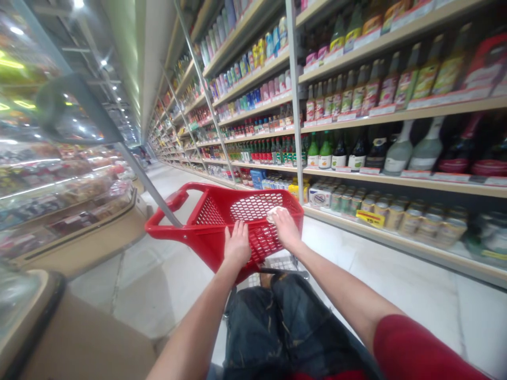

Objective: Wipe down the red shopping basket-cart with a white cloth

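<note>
A red plastic shopping cart [209, 248] with mesh panels stands right in front of my knees. My left hand [236, 244] lies along its near side, fingers stretched over the top rim, holding nothing. Under the fingers of my right hand [285, 224] is a crumpled white cloth [276, 212], pressed against the rim at the cart's right end. Whether it is cloth or paper is hard to tell. The inside of the basket shows only in part. A grey pole [146, 182] rises from the cart's handle end toward the upper left.
Long shelves [356, 117] of bottles and cans run along the right side. A yellow price tag [370, 218] sticks out from the lowest shelf. On the left are display cases [87, 232] with packaged goods. White tiled floor [134, 287] runs between them.
</note>
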Demonstrator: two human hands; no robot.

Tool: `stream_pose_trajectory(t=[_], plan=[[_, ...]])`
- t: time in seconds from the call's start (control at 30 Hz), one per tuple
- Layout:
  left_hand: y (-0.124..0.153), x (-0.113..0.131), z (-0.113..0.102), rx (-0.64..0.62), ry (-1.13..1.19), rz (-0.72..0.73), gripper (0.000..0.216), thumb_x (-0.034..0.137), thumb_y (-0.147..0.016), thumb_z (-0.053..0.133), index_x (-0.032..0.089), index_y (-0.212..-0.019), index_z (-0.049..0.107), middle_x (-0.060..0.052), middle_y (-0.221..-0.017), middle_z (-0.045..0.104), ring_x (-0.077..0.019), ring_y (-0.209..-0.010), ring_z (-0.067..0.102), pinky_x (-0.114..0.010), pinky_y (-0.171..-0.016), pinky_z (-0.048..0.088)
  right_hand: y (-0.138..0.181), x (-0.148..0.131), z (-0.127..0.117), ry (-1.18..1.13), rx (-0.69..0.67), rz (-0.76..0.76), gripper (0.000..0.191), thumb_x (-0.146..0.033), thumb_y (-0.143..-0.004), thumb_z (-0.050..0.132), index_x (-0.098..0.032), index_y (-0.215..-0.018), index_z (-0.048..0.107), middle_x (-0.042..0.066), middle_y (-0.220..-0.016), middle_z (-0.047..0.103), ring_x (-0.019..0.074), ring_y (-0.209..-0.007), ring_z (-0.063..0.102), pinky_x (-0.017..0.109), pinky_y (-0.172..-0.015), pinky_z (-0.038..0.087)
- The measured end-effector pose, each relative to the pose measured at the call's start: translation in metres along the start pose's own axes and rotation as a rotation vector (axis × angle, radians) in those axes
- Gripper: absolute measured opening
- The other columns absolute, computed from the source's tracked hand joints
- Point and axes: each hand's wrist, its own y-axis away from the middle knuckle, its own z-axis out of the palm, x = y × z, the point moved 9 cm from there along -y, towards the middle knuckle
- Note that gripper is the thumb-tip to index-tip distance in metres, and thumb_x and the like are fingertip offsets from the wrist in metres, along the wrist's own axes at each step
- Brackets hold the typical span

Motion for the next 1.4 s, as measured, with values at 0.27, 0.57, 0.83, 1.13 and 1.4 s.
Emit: stream_pose_trajectory(t=[0.27,0.57,0.83,1.13,1.4], plan=[[0.001,-0.017,0.0,-0.059,-0.014,-0.106,0.066,0.016,-0.074,0.037,0.004,-0.138,0.026,-0.013,-0.147,0.021,-0.0249,-0.137,0.015,-0.052,-0.11,0.01,0.001,0.023,-0.005,0.039,-0.113,0.083,0.048,-0.007,-0.085,0.031,-0.012,-0.13,0.043,0.011,-0.143,0.032,0.0213,-0.135,0.02,0.038,-0.108,0.018],[-0.004,-0.009,0.001,-0.051,0.005,-0.086,0.063,0.017,-0.076,0.033,0.003,-0.137,0.026,-0.013,-0.147,0.022,-0.0252,-0.137,0.015,-0.053,-0.109,0.011,0.001,0.013,0.001,0.003,-0.124,0.062,0.05,-0.006,-0.082,0.033,-0.013,-0.13,0.044,0.011,-0.143,0.032,0.0211,-0.135,0.018,0.038,-0.109,0.018],[0.003,-0.017,0.0,-0.031,0.045,-0.098,0.066,0.022,-0.073,0.038,0.005,-0.137,0.027,-0.011,-0.146,0.024,-0.0244,-0.136,0.016,-0.054,-0.109,0.011,0.004,0.045,-0.008,0.052,-0.06,0.145,0.048,-0.008,-0.083,0.033,-0.013,-0.129,0.045,0.012,-0.141,0.036,0.0231,-0.132,0.024,0.042,-0.106,0.023],[0.011,-0.015,-0.001,-0.042,0.082,-0.111,0.072,0.03,-0.071,0.043,0.006,-0.137,0.026,-0.012,-0.147,0.022,-0.0265,-0.137,0.015,-0.054,-0.109,0.009,0.003,-0.029,0.011,-0.018,-0.037,-0.086,0.052,-0.005,-0.078,0.036,-0.014,-0.128,0.047,0.011,-0.14,0.037,0.021,-0.133,0.023,0.042,-0.109,0.018],[0.018,-0.06,-0.007,-0.012,0.027,-0.248,0.067,0.025,-0.073,0.04,0.005,-0.136,0.03,-0.015,-0.145,0.027,-0.0275,-0.136,0.015,-0.055,-0.109,0.005,0.013,0.026,-0.008,0.072,0.046,0.079,0.049,-0.006,-0.08,0.034,-0.01,-0.127,0.047,0.014,-0.138,0.039,0.0235,-0.131,0.026,0.043,-0.107,0.024]])
